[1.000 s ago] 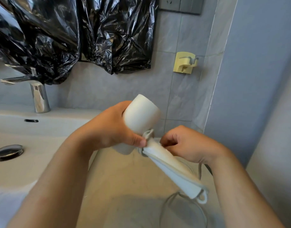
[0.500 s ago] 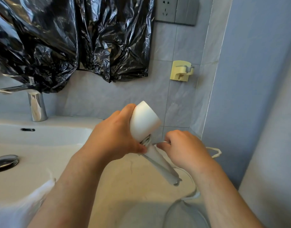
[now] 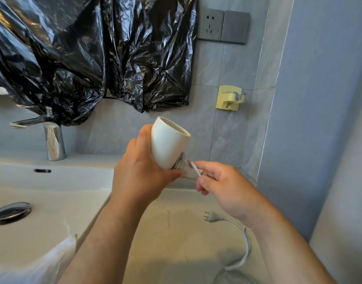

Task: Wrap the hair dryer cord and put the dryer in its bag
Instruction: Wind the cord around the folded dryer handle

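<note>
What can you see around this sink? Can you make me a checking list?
Surface: pale counter beside a white sink.
Job's things: white hair dryer held up; bag not clearly seen.
Clutter: blurry white thing at the sink's edge, unclear.
Hands: left hand grips the dryer; right hand pinches the cord beside it.
Cables: cord loose, its plug lying on the counter.
Surroundings: faucet, black plastic sheet, wall socket, yellow hook.
</note>
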A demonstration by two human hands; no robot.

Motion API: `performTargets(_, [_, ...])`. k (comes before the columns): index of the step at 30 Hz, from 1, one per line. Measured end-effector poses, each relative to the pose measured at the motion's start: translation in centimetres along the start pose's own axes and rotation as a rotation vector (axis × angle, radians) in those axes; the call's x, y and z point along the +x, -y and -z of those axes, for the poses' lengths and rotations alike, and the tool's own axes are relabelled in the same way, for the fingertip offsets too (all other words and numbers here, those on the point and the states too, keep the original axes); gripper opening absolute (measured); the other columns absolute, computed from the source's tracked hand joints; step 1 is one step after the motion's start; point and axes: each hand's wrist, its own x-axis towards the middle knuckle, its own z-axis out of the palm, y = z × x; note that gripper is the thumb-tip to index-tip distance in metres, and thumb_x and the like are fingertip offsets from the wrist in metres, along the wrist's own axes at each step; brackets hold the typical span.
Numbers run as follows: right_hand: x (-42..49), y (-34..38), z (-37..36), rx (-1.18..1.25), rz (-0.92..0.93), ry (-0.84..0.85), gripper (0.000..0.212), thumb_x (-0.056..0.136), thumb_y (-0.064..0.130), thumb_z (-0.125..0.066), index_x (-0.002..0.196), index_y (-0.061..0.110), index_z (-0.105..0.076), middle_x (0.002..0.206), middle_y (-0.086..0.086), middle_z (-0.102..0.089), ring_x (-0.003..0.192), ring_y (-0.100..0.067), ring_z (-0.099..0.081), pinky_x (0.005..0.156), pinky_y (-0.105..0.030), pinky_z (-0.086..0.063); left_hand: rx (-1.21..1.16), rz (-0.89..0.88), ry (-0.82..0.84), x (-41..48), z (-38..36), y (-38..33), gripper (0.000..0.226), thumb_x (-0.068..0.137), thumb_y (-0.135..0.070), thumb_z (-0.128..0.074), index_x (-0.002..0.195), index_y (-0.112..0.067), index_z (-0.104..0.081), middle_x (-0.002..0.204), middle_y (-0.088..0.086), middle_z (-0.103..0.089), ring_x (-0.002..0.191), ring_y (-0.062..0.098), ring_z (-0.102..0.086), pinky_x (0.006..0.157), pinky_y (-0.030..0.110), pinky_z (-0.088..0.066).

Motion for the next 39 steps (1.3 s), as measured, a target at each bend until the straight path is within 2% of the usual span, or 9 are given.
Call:
performTargets(3, [0.0,0.2,-0.8,0.108,0.017,-0.014,0.040,0.097,0.008,-0.046,0.118,0.037,-0.063,0.069,0.010,-0.057,0.057,-0.008,-0.051,0.066,-0.036,-0.045,0.019,-0.067,0.027,0.2,0.6,0.3,0.097,0.048,-0.044,-0.091,0.128,-0.042,-0.038,0.110,-0.010,-0.056,0.095,0.020,-0.056,0.071,0.037,-0.047])
performTargets(10, [-0.1,1.2,0.1,0.478,-0.073,-0.143,0.041,0.085,-0.007,-0.043,0.097,0.013,-0.077,0.058,0.001,-0.027,0.043,-0.009,-0.022,0.050,-0.028,-0.029,-0.218,0.028,-0.014,0.0,-0.5,0.4,0.084,0.048,-0.039,-0.093,0.112,-0.049,-0.038,0.102,-0.017,-0.059,0.091,0.011,-0.059,0.073,0.036,-0.050])
performTargets(17, [-0.4,1.5,-1.2,0.189,0.154,-0.119,0.031,0.098,0.013,-0.052,0.126,0.017,-0.063,0.053,0.031,-0.053,0.057,0.010,-0.052,0.070,-0.015,-0.030,-0.396,0.030,-0.083,0.5,0.3,0.0,0.086,0.045,-0.039,-0.096,0.104,-0.059,-0.037,0.096,-0.029,-0.059,0.089,-0.012,-0.055,0.070,0.027,-0.049])
performTargets(22, [-0.7,1.9,-1.2,0.156,0.162,-0.134,0.031,0.098,0.013,-0.051,0.126,0.019,-0.063,0.049,0.030,-0.052,0.053,0.011,-0.053,0.058,-0.009,-0.034,-0.383,-0.050,-0.018,0.6,1.4,0.0,0.086,0.048,-0.029,-0.096,0.102,-0.062,-0.038,0.102,-0.037,-0.055,0.093,-0.010,-0.054,0.070,0.026,-0.048])
performTargets(25, [-0.8,2.2,-1.0,0.228,0.170,-0.158,0.030,0.098,0.013,-0.050,0.116,0.026,-0.070,0.046,0.025,-0.050,0.047,0.003,-0.049,0.056,-0.013,-0.032,-0.362,-0.087,-0.004,0.5,1.9,-0.1,0.087,0.049,-0.027,-0.095,0.104,-0.063,-0.038,0.105,-0.036,-0.055,0.096,-0.010,-0.054,0.071,0.025,-0.048])
performTargets(27, [-0.9,2.2,-0.8,0.325,0.158,-0.150,0.036,0.098,0.014,-0.050,0.100,0.039,-0.075,0.043,0.017,-0.039,0.046,-0.009,-0.029,0.053,-0.036,-0.023,-0.377,-0.091,0.002,0.5,1.8,-0.1,0.086,0.050,-0.025,-0.095,0.105,-0.061,-0.040,0.104,-0.035,-0.056,0.096,-0.010,-0.054,0.070,0.023,-0.047])
performTargets(34, [-0.7,1.9,-1.1,0.080,0.279,-0.202,0.030,0.093,0.021,-0.058,0.122,0.029,-0.063,0.069,0.039,-0.060,0.076,0.018,-0.058,0.073,-0.007,-0.042,-0.539,0.058,-0.053,0.7,0.4,0.2,0.090,0.048,-0.025,-0.098,0.120,-0.042,-0.046,0.102,-0.021,-0.063,0.091,-0.001,-0.062,0.072,0.028,-0.054])
performTargets(37, [-0.6,1.9,-2.2,-0.040,0.393,-0.382,0.031,0.087,0.023,-0.060,0.117,0.025,-0.068,0.100,0.024,-0.070,0.099,0.011,-0.061,0.088,-0.006,-0.042,-0.652,0.149,-0.056,1.0,-0.2,0.6,0.087,0.047,-0.027,-0.098,0.120,-0.029,-0.051,0.104,-0.006,-0.069,0.095,0.017,-0.068,0.069,0.036,-0.058])
performTargets(39, [-0.4,1.6,-2.9,0.016,0.413,-0.450,0.028,0.084,0.022,-0.063,0.109,0.026,-0.073,0.089,0.023,-0.070,0.086,0.004,-0.065,0.080,-0.012,-0.048,-0.793,0.217,-0.037,1.3,-0.5,0.9,0.086,0.046,-0.031,-0.095,0.121,-0.016,-0.055,0.106,0.009,-0.071,0.098,0.031,-0.070,0.067,0.039,-0.059])
